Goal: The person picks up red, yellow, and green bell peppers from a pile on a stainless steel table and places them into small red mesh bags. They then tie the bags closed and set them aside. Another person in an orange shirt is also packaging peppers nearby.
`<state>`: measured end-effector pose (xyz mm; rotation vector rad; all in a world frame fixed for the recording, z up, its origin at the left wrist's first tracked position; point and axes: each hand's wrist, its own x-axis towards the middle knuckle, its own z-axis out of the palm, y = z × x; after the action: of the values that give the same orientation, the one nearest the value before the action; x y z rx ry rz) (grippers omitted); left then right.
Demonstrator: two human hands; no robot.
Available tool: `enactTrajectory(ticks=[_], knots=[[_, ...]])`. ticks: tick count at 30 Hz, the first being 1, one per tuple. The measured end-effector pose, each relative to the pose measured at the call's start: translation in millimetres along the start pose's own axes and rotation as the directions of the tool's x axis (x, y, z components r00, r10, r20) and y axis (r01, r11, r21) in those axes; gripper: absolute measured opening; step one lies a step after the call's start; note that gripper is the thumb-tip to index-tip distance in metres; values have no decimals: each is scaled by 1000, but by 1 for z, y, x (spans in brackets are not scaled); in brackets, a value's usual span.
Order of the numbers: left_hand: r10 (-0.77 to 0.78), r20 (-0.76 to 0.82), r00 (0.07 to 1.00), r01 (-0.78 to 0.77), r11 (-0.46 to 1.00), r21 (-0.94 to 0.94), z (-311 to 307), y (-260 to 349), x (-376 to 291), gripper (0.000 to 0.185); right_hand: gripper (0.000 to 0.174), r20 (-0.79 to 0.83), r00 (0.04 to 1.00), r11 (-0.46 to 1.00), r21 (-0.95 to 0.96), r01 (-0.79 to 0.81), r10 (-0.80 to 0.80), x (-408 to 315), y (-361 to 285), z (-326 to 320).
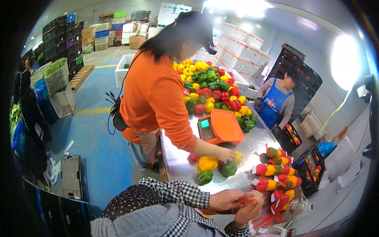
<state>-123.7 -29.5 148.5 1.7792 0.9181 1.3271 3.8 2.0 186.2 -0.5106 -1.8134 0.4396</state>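
Note:
My left hand (226,200), in a black-and-white checked sleeve, pinches a red strip (246,201), perhaps the end of a net. My right hand (249,207) grips the same strip from the other side, with the fingers of both hands close together. Below them a partly hidden pepper (229,211) shows, and I cannot tell whether it hangs from the strip. To the right of my hands lie several rows of red, yellow and green bell peppers (270,184) packed end to end, with white tags. Loose red strips (263,220) lie near my right hand.
Across the metal table (183,166), a co-worker in orange (160,89) reaches to loose peppers (208,163) beside an orange scale (226,126). Behind is a pepper heap (211,86). Another person in a blue apron (271,102) stands at the far side, near a black crate (311,170).

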Motion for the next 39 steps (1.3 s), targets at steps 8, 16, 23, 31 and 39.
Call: enactTrajectory(ticks=[8,16,23,31,39], knots=[[164,-328,930,-119,981,151,-2,-3,-16,23,17,167,928,907,211,-365,334,-6,-9,5],[94,-441,893,12,973,232,6,-12,0,20,8,82,965,965,-102,-241,249,-3,13,-6],[-175,-488,855,24,954,-299,-5,-11,9,24,18,123,749,633,458,-625,651,-23,37,-4],[-245,-399,884,-4,848,-530,-9,-8,12,31,17,235,705,234,834,-500,669,-28,57,-10],[33,-412,911,-104,983,-151,0,-12,20,23,27,299,794,709,358,-608,529,-6,42,-12]])
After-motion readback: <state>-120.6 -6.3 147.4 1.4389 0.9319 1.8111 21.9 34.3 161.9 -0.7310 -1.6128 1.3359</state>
